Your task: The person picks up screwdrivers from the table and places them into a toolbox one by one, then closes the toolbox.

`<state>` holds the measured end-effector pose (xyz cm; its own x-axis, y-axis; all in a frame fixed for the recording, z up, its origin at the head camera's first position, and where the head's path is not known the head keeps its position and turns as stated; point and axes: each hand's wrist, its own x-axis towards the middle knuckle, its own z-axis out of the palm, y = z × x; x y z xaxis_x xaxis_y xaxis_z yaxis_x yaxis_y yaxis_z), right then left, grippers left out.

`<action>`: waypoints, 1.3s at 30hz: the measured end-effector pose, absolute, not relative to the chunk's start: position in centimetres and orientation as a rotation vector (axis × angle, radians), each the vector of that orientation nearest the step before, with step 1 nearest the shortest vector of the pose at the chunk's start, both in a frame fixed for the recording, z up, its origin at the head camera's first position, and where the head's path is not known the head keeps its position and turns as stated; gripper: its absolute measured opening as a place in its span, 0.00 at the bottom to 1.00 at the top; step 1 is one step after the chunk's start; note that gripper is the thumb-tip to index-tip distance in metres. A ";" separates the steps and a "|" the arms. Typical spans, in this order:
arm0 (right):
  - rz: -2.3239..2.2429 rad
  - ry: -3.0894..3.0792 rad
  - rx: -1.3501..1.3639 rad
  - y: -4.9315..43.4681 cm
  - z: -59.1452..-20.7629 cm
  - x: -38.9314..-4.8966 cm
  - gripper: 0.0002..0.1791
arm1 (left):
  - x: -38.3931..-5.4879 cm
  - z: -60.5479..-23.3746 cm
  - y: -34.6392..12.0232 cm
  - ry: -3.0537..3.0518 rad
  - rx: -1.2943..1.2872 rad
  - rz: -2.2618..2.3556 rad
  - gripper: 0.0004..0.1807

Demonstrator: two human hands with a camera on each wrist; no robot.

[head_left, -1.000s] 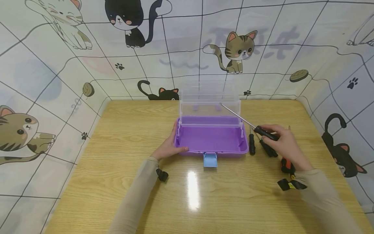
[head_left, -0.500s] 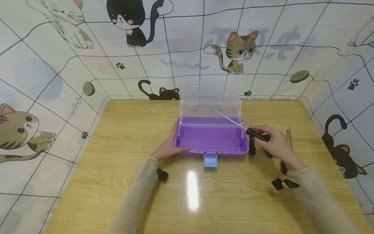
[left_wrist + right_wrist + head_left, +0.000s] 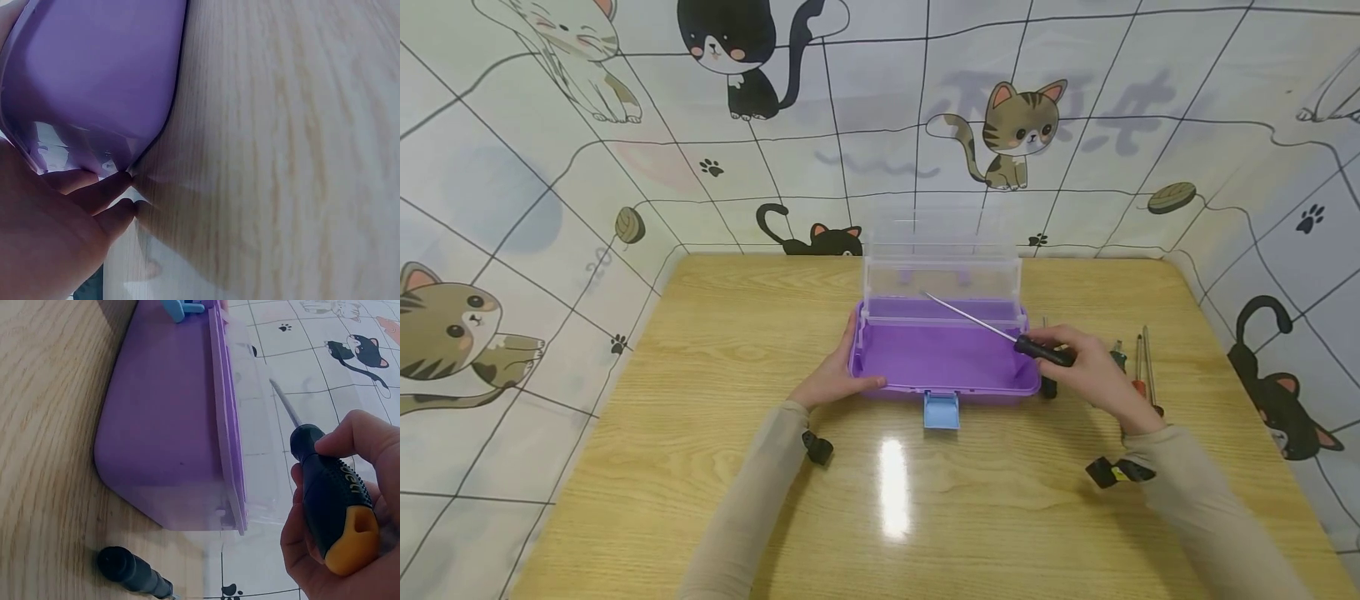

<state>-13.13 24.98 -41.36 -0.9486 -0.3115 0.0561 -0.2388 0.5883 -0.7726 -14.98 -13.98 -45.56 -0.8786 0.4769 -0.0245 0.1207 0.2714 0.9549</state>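
Observation:
My right hand (image 3: 1101,377) holds a screwdriver (image 3: 1045,351) by its handle, its long metal shaft slanting up and left over the toolbox. In the right wrist view, the handle (image 3: 325,487) is black with a yellow-orange end, thumb and fingers wrapped around it. Below is an open purple toolbox (image 3: 925,357) with a bare floor, its clear lid (image 3: 942,279) raised at the back and a light-blue latch (image 3: 942,412) hanging in front. My left hand (image 3: 835,379) grips the box's left end, thumb on the front rim; its fingers (image 3: 106,194) touch the side wall near the table.
Right of the box lies another black-handled screwdriver (image 3: 128,569). Farther right on the wooden table (image 3: 737,350) are a red-handled tool (image 3: 1139,387), a green-ended tool (image 3: 1118,357) and a long metal shaft (image 3: 1149,362), partly behind my right hand. Cat-patterned sheeting (image 3: 880,150) rises behind.
My right hand has carried the screwdriver leftward, its tip now lower and over the box's back part. More tools show at the right. My left hand stays on the toolbox.

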 end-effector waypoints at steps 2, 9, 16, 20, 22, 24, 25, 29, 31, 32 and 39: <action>-1.309 2.703 -0.488 24.9 -41.5 -13.1 0.22 | -15.0 -45.6 -14.0 2.231 0.546 1.648 0.68; -1.357 2.616 -0.619 24.3 -42.0 -13.2 0.22 | -14.9 -45.4 -14.0 2.222 0.549 1.660 0.68; -1.379 2.499 -0.783 23.5 -42.6 -13.4 0.20 | -14.9 -45.3 -13.9 2.226 0.554 1.651 0.68; -1.365 2.468 -0.817 23.2 -42.9 -13.7 0.20 | -14.9 -45.4 -13.9 2.218 0.560 1.653 0.68; -1.349 2.464 -0.841 22.9 -42.9 -13.8 0.20 | -15.0 -45.4 -13.9 2.209 0.565 1.664 0.68; -1.334 2.457 -0.864 22.7 -42.9 -14.0 0.21 | -14.9 -45.4 -13.9 2.197 0.568 1.678 0.69; -1.325 2.456 -0.874 22.6 -43.0 -14.1 0.21 | -14.9 -45.4 -13.9 2.192 0.567 1.685 0.69; -1.282 2.461 -0.903 22.2 -43.0 -14.3 0.21 | -14.9 -45.5 -14.0 2.175 0.565 1.700 0.68; -1.255 2.471 -0.924 22.2 -43.0 -14.6 0.21 | -14.9 -45.5 -14.0 2.172 0.564 1.702 0.68; -1.244 2.473 -0.941 22.1 -43.1 -14.7 0.21 | -14.9 -45.6 -14.0 2.171 0.566 1.704 0.68; -1.232 2.374 -0.952 22.0 -43.2 -16.2 0.20 | -15.0 -45.8 -13.9 2.166 0.589 1.725 0.68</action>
